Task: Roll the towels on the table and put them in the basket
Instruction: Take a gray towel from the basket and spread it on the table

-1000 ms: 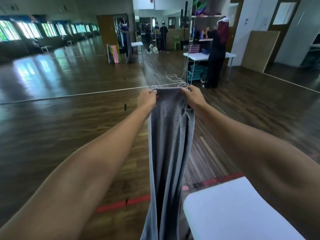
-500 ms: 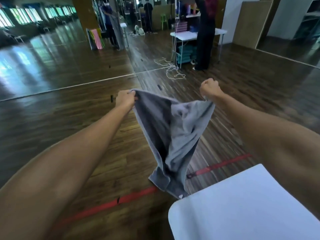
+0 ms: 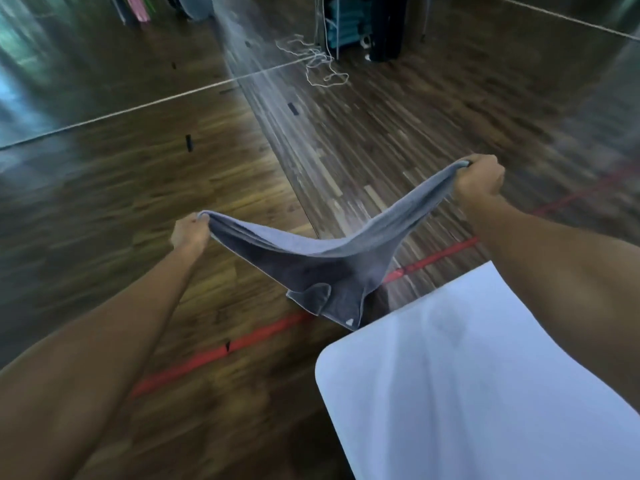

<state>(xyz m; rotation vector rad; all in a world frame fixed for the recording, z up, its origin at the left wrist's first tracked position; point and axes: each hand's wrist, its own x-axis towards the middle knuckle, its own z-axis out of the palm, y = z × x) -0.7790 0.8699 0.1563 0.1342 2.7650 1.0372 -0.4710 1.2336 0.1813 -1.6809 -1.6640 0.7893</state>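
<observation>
Head view, blurred: spreading step, seemingly. Left grip [image 3: 188, 232] at 9 o'clock and right grip [image 3: 479, 180] at 2 o'clock clenched on corners of grey towel [image 3: 311, 268], sagging mid-air just beside bench [image 3: 467, 375] corner at 5 o'clock. Next: lay flat on bench, then roll.

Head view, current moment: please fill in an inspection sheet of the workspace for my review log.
Surface: white table at lower right; only its near corner is in frame, and that part is bare.
Job's things: grey towel, unrolled, stretched between both hands and sagging in the middle, held in the air beyond the table's corner.
Clutter: nothing seen.
Grip: left hand grips one end of the towel and right hand grips the other.
Cables: white cord lies loose and tangled on the floor far ahead.
Surroundings: wooden floor with a red tape line; the picture is motion-blurred.
</observation>
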